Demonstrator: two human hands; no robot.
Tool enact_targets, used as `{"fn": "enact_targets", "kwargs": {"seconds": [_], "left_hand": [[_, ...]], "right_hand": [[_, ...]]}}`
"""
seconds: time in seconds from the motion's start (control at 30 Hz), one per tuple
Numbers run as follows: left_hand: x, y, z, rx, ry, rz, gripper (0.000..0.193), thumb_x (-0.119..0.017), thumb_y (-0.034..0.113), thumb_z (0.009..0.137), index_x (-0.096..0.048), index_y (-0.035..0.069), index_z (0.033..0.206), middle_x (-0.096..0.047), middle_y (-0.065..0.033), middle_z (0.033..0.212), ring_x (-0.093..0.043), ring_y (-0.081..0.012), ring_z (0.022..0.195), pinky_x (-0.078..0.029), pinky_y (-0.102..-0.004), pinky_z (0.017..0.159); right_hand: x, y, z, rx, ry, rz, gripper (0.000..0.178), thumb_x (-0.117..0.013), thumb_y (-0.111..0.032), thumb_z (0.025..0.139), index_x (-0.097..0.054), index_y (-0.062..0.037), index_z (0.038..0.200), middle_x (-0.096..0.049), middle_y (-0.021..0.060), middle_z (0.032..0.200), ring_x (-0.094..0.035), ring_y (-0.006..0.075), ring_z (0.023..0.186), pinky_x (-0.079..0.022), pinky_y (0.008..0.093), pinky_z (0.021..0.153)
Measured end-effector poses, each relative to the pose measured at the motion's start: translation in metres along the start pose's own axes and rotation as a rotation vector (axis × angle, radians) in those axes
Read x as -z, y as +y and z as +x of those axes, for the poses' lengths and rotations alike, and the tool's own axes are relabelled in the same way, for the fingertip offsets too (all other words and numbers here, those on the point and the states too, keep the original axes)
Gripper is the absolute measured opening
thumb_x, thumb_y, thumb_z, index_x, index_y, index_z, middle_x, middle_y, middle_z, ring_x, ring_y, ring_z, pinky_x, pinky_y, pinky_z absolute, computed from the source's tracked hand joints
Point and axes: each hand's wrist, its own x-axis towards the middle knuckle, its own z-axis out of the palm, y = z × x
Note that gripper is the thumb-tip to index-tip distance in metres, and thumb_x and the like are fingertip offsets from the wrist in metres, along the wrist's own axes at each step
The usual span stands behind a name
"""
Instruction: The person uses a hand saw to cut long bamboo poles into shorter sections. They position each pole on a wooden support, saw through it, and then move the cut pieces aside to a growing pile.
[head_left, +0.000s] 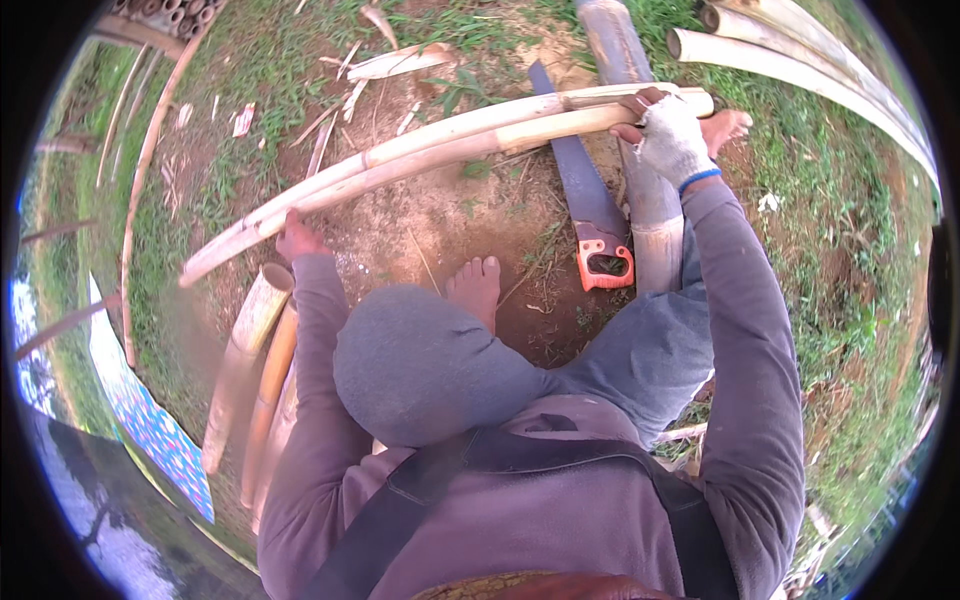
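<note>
Two long pale bamboo poles (pixel 400 146) lie side by side across my front, slanting from lower left to upper right. My gloved right hand (pixel 668 135) is closed round them near their right end, above a thick grey bamboo log (pixel 655 225). Toward the other end, my bare left hand (pixel 300 238) grips them from below, its fingers partly hidden. Under the poles passes the dark blade of a handsaw (pixel 582 185); its orange handle points toward me, beside the log.
Several cut bamboo lengths (pixel 240 350) lie by my left forearm. More pale poles (pixel 760 50) rest at the far right, and stacked bamboo (pixel 170 15) shows at the far left. Dry husks (pixel 400 62) are scattered over the grass and dirt. My bare foot (pixel 475 288) is near the middle.
</note>
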Motion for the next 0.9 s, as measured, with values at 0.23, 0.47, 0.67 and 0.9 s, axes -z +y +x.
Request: {"fn": "enact_targets", "kwargs": {"seconds": [0.23,0.47,0.67,0.9], "left_hand": [[-0.051,0.001,-0.049,0.035,-0.039,-0.144,0.053,-0.076,0.03,0.101,-0.056,0.001,0.141,-0.069,-0.013,0.114,-0.066,-0.0264,0.093,-0.051,-0.0387,0.07],[-0.063,0.02,-0.082,-0.129,0.269,0.536,0.076,-0.08,0.044,0.095,-0.052,-0.001,0.149,-0.06,-0.0197,0.141,-0.064,-0.0355,0.121,-0.055,-0.0487,0.094],[-0.091,0.002,-0.135,-1.539,-0.462,1.228,0.105,-0.093,0.048,0.076,-0.043,0.015,0.162,-0.05,-0.0214,0.153,-0.047,-0.0432,0.143,-0.033,-0.0625,0.121],[-0.186,0.0,-0.18,-1.457,-0.95,1.511,0.093,-0.093,0.043,0.078,-0.048,0.017,0.155,-0.063,-0.0123,0.139,-0.062,-0.0357,0.129,-0.046,-0.0566,0.11]], "right_hand": [[-0.015,0.004,-0.023,-0.048,0.029,-0.001,0.052,-0.073,-0.049,0.095,-0.075,-0.0101,0.129,-0.071,0.0111,0.121,-0.066,0.0363,0.117,-0.046,0.0514,0.112],[-0.032,-0.003,-0.001,-0.21,-0.012,0.0,0.046,-0.076,-0.047,0.092,-0.077,-0.0185,0.128,-0.07,0.0079,0.127,-0.061,0.0319,0.132,-0.035,0.0568,0.122],[-0.05,0.002,-0.005,-0.202,0.082,0.058,0.047,-0.078,-0.048,0.09,-0.077,-0.0191,0.128,-0.069,0.0074,0.13,-0.059,0.0322,0.136,-0.036,0.0558,0.122],[-0.018,-0.031,-0.022,-0.202,0.173,-0.013,0.05,-0.075,-0.044,0.092,-0.074,-0.0115,0.129,-0.068,0.0134,0.129,-0.062,0.0329,0.128,-0.044,0.0536,0.111]]}}
